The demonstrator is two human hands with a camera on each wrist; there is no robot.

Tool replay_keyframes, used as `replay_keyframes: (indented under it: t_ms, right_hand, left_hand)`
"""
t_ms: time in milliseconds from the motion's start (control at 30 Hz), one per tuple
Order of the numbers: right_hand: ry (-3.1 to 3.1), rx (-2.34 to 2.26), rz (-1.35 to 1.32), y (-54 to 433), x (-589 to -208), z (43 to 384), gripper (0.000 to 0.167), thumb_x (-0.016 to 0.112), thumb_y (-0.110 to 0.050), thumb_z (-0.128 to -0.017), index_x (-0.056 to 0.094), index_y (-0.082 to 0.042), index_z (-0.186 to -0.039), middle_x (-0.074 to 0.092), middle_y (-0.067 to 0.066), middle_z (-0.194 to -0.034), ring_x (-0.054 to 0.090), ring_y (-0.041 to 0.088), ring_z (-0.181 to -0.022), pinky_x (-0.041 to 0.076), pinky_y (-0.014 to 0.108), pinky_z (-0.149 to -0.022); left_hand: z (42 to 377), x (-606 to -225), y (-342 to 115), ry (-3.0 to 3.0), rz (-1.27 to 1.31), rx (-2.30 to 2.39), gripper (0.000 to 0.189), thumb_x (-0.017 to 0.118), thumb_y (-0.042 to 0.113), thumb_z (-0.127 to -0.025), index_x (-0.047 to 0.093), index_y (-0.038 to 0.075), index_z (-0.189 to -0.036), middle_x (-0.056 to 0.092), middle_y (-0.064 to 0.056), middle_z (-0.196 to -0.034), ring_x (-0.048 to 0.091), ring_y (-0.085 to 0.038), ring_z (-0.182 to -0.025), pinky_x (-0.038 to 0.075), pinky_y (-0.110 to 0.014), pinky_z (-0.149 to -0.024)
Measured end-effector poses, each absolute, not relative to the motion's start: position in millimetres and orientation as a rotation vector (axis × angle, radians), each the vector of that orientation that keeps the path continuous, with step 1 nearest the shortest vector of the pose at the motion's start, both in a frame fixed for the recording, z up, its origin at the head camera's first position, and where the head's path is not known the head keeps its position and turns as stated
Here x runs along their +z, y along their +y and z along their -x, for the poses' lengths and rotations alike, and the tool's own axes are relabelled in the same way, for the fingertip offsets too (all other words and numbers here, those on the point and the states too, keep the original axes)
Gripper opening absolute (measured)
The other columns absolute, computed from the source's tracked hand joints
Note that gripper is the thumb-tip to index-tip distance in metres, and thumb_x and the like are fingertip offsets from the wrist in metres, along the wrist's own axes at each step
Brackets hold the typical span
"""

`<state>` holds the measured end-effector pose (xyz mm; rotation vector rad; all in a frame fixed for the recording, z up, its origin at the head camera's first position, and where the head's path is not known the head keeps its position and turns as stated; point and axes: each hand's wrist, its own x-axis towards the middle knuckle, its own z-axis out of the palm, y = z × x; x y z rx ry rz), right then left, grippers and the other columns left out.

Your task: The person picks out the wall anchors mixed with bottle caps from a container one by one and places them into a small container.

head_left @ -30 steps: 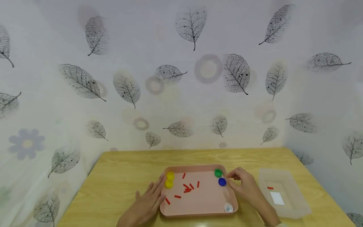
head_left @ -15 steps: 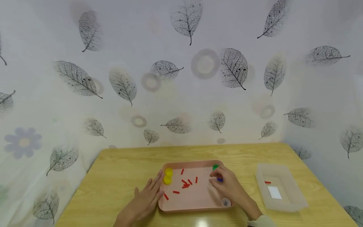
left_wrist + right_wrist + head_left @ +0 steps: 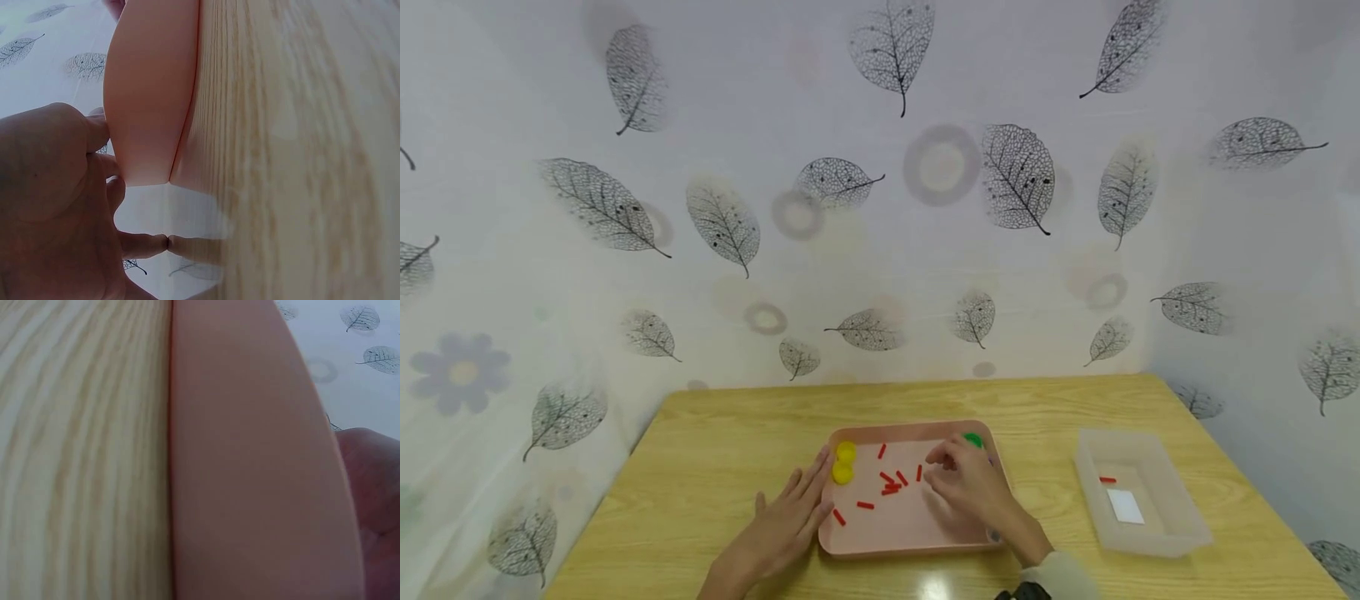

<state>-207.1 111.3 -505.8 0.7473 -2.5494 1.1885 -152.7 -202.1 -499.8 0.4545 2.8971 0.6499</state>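
Yellow caps [image 3: 843, 472] at the left end of the tray [image 3: 917, 533], red sticks [image 3: 892, 486] scattered mid-tray, some piled together. Green cap [image 3: 973, 438] in the far right corner, partly behind the right hand [image 3: 972, 482]; hand and forearm block much of the tray's right end. Box [image 3: 1153, 544] on the table [image 3: 737, 433], well right, with one red stick [image 3: 1108, 480] and a white card [image 3: 1125, 506] inside.

Left hand [image 3: 786, 521]: fingers straight, touching the tray's left wall. Right hand: over the tray, fingers bent, thumb and fingertips apart, near the rightmost of the scattered sticks.

Caps round; sticks short, slim; tray smooth pink, rounded corners; table wood-grained; box translucent, rectangular; backdrop [image 3: 850, 267] leaf-printed.
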Motion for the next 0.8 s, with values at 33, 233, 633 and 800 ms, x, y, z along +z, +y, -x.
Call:
replay_keyframes:
  t_ms: [33,233,633,800]
  right_hand:
    - [-2.574,1.211,-0.728,109.7,-506.6,207.3,0.015,0.08,-0.002,-0.084,0.071,-0.006,-0.095,0.061,0.0,-0.094,0.06,0.018,-0.086,0.054,0.027,-0.076]
    - [-2.659,1.26,-0.661,102.1,-512.0,208.5,0.018,0.082,-0.003,-0.085,0.069,-0.005,-0.098,0.06,0.003,-0.1,0.06,0.017,-0.088,0.054,0.025,-0.076]
    - [-2.739,1.232,-0.637,96.2,-515.7,214.2,0.023,0.082,-0.001,-0.084,0.068,-0.002,-0.101,0.056,0.003,-0.1,0.054,0.014,-0.085,0.052,0.023,-0.072]
    - [-2.75,1.229,-0.653,95.2,-517.4,215.7,0.022,0.082,-0.002,-0.085,0.068,-0.001,-0.101,0.054,0.002,-0.099,0.052,0.014,-0.084,0.051,0.023,-0.071]
  left_hand:
    - [152.6,-499.9,-202.0,2.898,-0.457,0.653,0.062,0.03,0.05,-0.111,0.014,0.028,-0.167,0.008,0.009,-0.172,0.025,-0.043,-0.151,0.01,-0.09,-0.099]
    - [152.7,-501.1,-202.5,2.905,-0.458,0.642,0.062,0.029,0.052,-0.111,0.012,0.029,-0.167,0.007,0.011,-0.172,0.025,-0.042,-0.151,0.01,-0.089,-0.099]
    - [152.7,-501.8,-201.7,2.902,-0.454,0.636,0.063,0.029,0.052,-0.111,0.012,0.029,-0.167,0.007,0.01,-0.172,0.026,-0.043,-0.151,0.011,-0.09,-0.097]
    - [152.6,-501.7,-202.0,2.91,-0.463,0.638,0.062,0.029,0.05,-0.111,0.013,0.029,-0.167,0.007,0.01,-0.172,0.026,-0.043,-0.151,0.012,-0.09,-0.097]
